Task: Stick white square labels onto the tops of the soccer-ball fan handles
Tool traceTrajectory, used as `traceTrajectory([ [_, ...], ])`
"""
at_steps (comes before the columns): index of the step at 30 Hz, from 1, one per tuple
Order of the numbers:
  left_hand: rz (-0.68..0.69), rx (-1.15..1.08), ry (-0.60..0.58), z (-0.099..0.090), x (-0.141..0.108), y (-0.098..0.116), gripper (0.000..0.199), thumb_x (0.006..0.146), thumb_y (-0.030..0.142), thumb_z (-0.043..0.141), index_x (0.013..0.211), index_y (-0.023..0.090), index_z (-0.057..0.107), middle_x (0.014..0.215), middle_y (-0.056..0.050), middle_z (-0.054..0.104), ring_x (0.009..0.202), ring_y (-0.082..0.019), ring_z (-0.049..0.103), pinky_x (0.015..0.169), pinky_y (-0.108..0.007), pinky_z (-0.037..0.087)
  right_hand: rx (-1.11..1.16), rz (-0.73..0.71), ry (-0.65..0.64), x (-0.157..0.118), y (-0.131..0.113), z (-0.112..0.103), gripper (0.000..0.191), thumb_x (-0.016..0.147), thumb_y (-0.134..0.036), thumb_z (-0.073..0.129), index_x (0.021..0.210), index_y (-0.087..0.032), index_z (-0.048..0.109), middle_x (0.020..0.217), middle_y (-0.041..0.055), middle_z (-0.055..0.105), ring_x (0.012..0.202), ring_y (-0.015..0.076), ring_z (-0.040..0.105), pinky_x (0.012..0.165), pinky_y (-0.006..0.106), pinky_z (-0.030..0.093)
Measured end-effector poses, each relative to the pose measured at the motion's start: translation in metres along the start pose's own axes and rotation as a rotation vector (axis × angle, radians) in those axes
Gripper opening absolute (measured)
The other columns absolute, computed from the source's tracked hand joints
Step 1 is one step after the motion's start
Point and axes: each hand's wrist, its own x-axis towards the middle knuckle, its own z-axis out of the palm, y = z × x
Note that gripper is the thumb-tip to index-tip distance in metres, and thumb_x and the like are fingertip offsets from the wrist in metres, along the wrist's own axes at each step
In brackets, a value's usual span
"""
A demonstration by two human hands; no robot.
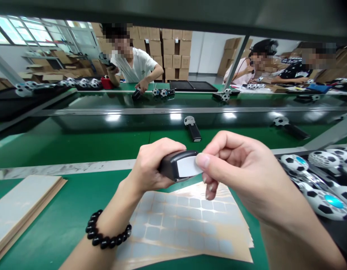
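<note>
My left hand (153,165) is wrapped round a black handle (168,167), its end turned towards me. A pale grey sticker (187,167) lies against that end face. My right hand (232,161) pinches the sticker's right edge between thumb and fingers. Whatever joins the handle's far end is hidden by my left hand. Beneath both hands, sheets of pale grey stickers (173,221) on tan backing lie on the green table (86,210), some stickers gone from the top sheet.
A stack of sticker sheets (24,210) sits at the left. Several football-patterned devices (328,202) crowd the right side. Another football-headed device (193,131) with a black handle lies on the green belt (128,144) ahead. Across it, a person in white (136,63) handles similar devices.
</note>
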Motion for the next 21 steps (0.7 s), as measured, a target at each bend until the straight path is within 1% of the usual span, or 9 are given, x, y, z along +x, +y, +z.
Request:
traceTrajectory([
  [7, -0.009, -0.006, -0.003, -0.0007, 0.0012, 0.0019, 0.019, 0.086, 0.019, 0.066, 0.104, 0.018, 0.060, 0.086, -0.007, 0.074, 0.074, -0.018, 0.073, 0.061, -0.025, 0.059, 0.024, 0.006, -0.017, 0.0002, -0.0012, -0.0003, 0.019, 0.082, -0.017, 0.078, 0.067, -0.024, 0.068, 0.056, -0.0062, 0.069, 0.042, 0.0096, 0.067, 0.041, 0.015, 0.055],
  [11, -0.012, -0.019, 0.004, 0.0005, 0.0003, 0.0013, 0.019, 0.085, 0.018, 0.067, 0.104, 0.017, 0.062, 0.086, -0.007, 0.074, 0.073, -0.019, 0.073, 0.062, -0.025, 0.058, 0.014, 0.008, -0.012, 0.0003, -0.0012, 0.0006, 0.019, 0.082, -0.016, 0.077, 0.068, -0.024, 0.067, 0.057, -0.0059, 0.069, 0.042, 0.0101, 0.067, 0.042, 0.016, 0.056],
  [16, 0.015, -0.026, 0.023, 0.0021, 0.0002, -0.0002, 0.018, 0.087, 0.020, 0.065, 0.104, 0.017, 0.062, 0.085, -0.009, 0.074, 0.073, -0.020, 0.073, 0.061, -0.026, 0.058, -0.007, 0.016, -0.023, -0.0003, -0.0032, 0.0013, 0.018, 0.082, -0.016, 0.077, 0.069, -0.022, 0.066, 0.058, -0.0064, 0.069, 0.042, 0.0095, 0.066, 0.041, 0.016, 0.055],
  [19, 0.021, -0.018, 0.017, 0.0013, 0.0005, -0.0008, 0.019, 0.085, 0.018, 0.063, 0.104, 0.017, 0.062, 0.084, -0.008, 0.074, 0.071, -0.019, 0.072, 0.058, -0.026, 0.058, -0.068, 0.026, -0.037, -0.0019, -0.0061, -0.0003, 0.017, 0.082, -0.017, 0.078, 0.071, -0.021, 0.066, 0.058, -0.0072, 0.069, 0.045, 0.0085, 0.066, 0.045, 0.015, 0.055],
  [21, 0.020, -0.024, 0.010, 0.0005, -0.0004, -0.0015, 0.019, 0.085, 0.019, 0.066, 0.104, 0.017, 0.062, 0.083, -0.008, 0.074, 0.070, -0.019, 0.072, 0.057, -0.026, 0.057, -0.178, -0.008, -0.019, -0.0030, -0.0077, -0.0032, 0.018, 0.088, -0.024, 0.075, 0.072, -0.021, 0.067, 0.060, -0.0057, 0.070, 0.049, 0.0080, 0.066, 0.048, 0.015, 0.055],
])
